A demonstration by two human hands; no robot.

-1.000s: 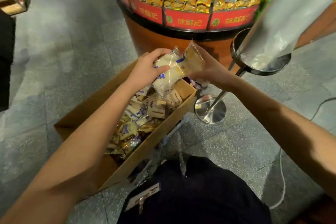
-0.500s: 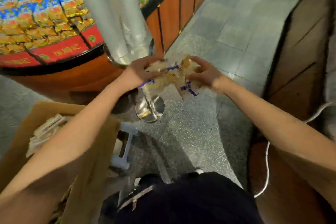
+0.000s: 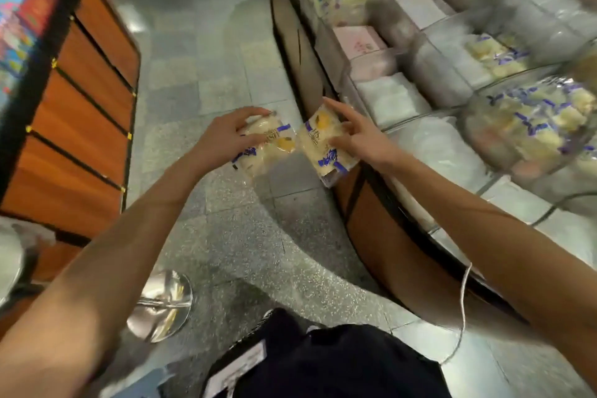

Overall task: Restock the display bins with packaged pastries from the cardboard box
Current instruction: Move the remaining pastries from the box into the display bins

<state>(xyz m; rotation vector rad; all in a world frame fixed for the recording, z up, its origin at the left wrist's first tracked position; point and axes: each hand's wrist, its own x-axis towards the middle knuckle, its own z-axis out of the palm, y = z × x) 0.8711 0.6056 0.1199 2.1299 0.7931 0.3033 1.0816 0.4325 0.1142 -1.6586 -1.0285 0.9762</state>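
Note:
My left hand (image 3: 223, 139) grips a clear packet of pale pastries with blue print (image 3: 268, 147) over the floor. My right hand (image 3: 358, 136) holds a second packet of the same kind (image 3: 323, 145) just beside it, at the front edge of the display stand (image 3: 371, 220). The two packets nearly touch. To the right, clear display bins (image 3: 523, 126) hold the same blue-and-yellow packets; the nearest bin is about a forearm's length from my right hand. The cardboard box is out of view.
An orange-panelled round stand (image 3: 77, 126) is on the left. A chrome pole base (image 3: 161, 304) sits on the grey floor at lower left. A white cord (image 3: 462, 300) hangs along the display stand. Further bins (image 3: 452, 68) hold white and pink packets.
The view has swung right from the cardboard box and the round stand to the display bins. Both hands carried the packets along and now hold them slightly apart.

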